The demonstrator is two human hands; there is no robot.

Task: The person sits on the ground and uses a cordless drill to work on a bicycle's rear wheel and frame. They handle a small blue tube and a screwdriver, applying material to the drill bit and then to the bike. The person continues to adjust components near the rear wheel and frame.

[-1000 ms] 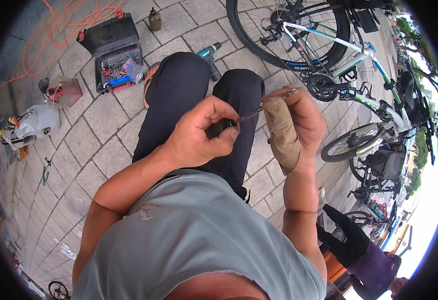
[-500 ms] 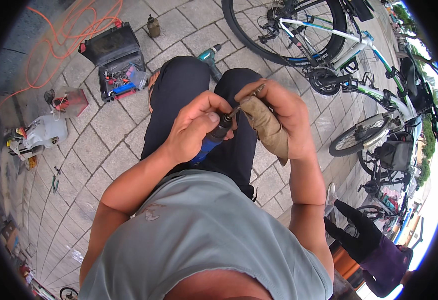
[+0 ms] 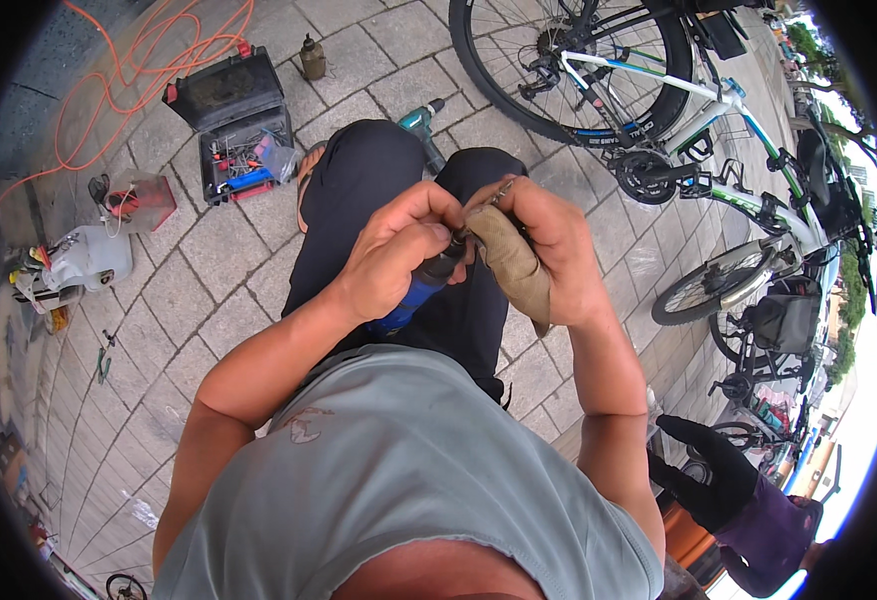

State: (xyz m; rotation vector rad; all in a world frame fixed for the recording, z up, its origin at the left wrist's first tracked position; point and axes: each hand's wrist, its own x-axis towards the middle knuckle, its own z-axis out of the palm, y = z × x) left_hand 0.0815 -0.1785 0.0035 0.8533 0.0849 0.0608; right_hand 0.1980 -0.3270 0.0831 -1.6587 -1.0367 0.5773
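Note:
My left hand (image 3: pixel 399 250) is closed round the black collar end of a blue and black cylindrical power tool (image 3: pixel 414 300), thumb and fingers pinching near its tip. The tool's lower body hangs between my knees. Close beside it, my right hand (image 3: pixel 559 245) is closed on a folded tan cloth (image 3: pixel 511 262). A thin metal piece (image 3: pixel 502 190) sticks up past the right thumb and fingers; its kind is too small to tell. Both hands meet at the tool's tip, above my lap, so the contact there is partly hidden by fingers.
An open black toolbox (image 3: pixel 244 150) with loose small tools stands ahead on the left, near an orange hose (image 3: pixel 124 95). A teal drill (image 3: pixel 421 122) lies beyond my knees. A white bicycle (image 3: pixel 694 110) lies at the far right. Nearer right is a person in purple (image 3: pixel 769 530).
My right hand and the tan cloth have moved slightly left and down, closer to the tool. The metal shaft visible between the hands before is now mostly hidden.

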